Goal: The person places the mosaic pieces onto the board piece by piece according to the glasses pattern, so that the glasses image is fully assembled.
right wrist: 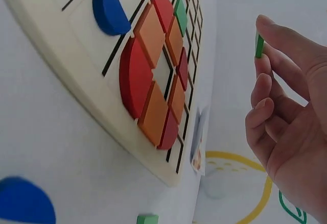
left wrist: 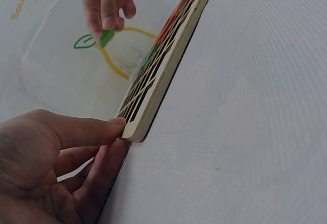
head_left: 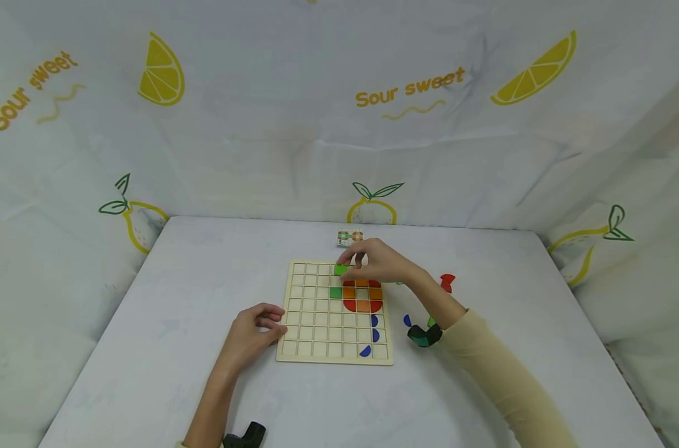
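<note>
A pale wooden grid board [head_left: 311, 320] lies on the table. My left hand [head_left: 254, 333] pinches its left edge, thumb on top and fingers against the side, as the left wrist view shows. My right hand [head_left: 375, 261] holds a green square tile [right wrist: 259, 45] between thumb and fingertips, raised above the far part of the board. On the grid, orange tiles [right wrist: 153, 112] and red rounded tiles [right wrist: 134, 78] form a ring around one bare cell. A green tile [head_left: 336, 292] sits just left of that ring. Three blue half-round pieces [head_left: 375, 320] lie in cells nearer the front right.
A small patterned card [head_left: 350, 236] stands behind the board. Right of the board lie a red piece [head_left: 447, 282], a blue piece [head_left: 406, 320] and a green piece [head_left: 431, 322], close to the right forearm. A white cloth printed with lemons hangs behind the table.
</note>
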`<state>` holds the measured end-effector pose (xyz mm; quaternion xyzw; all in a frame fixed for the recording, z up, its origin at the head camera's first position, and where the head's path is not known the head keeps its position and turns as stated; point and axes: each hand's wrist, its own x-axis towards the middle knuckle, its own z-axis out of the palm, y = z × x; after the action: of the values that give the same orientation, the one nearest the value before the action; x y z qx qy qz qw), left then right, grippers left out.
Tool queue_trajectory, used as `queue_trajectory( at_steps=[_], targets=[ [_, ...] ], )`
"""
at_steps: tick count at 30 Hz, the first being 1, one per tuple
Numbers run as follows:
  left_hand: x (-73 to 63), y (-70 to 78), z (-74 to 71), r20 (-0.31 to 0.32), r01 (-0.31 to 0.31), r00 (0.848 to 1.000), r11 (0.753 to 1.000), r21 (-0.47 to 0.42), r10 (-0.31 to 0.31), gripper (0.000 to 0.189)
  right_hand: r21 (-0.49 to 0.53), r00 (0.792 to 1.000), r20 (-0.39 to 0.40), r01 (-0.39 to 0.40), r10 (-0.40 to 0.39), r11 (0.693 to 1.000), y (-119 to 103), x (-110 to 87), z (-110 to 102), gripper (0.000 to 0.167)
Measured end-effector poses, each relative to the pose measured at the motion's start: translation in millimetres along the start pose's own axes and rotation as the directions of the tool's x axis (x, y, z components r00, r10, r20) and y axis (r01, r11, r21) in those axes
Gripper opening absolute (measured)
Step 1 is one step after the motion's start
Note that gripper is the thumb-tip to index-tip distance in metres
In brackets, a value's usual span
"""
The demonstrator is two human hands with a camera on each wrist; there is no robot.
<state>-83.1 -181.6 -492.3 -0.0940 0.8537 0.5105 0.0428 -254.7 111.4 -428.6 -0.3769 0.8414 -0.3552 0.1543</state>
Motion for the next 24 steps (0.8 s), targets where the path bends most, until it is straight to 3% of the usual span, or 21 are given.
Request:
queue_trajectory(
  at_steps=[7, 15, 19, 24],
  targets=[
    [-0.1, -0.3, -0.2, -0.001, 0.002, 1.000, 1.000, 0.003, -0.002, 0.030, -0.016, 0.993, 0.118, -0.010, 0.012, 1.000, -7.6, 21.4, 19.3, 0.025],
    [-0.1, 0.6, -0.7, 0.004, 0.002, 1.000, 1.000, -0.012, -0.002, 0.030, -0.056, 0.976, 0.218, -0.010, 0.022, 0.998, -7.4, 32.2, 35.4, 0.022],
    [0.4, 1.0, -0.7, 0.003, 0.002, 1.000, 1.000, -0.011, -0.002, 0.030, -0.117, 0.966, 0.247, -0.053, 0.080, 0.992, -9.7, 33.1, 39.3, 0.022],
    [-0.1, 1.2, -0.8, 0.001, 0.004, 1.000, 1.000, -0.009, -0.004, 0.030, -0.157, 0.963, 0.251, -0.057, 0.096, 0.986, -10.6, 33.9, 43.0, 0.022]
  ],
)
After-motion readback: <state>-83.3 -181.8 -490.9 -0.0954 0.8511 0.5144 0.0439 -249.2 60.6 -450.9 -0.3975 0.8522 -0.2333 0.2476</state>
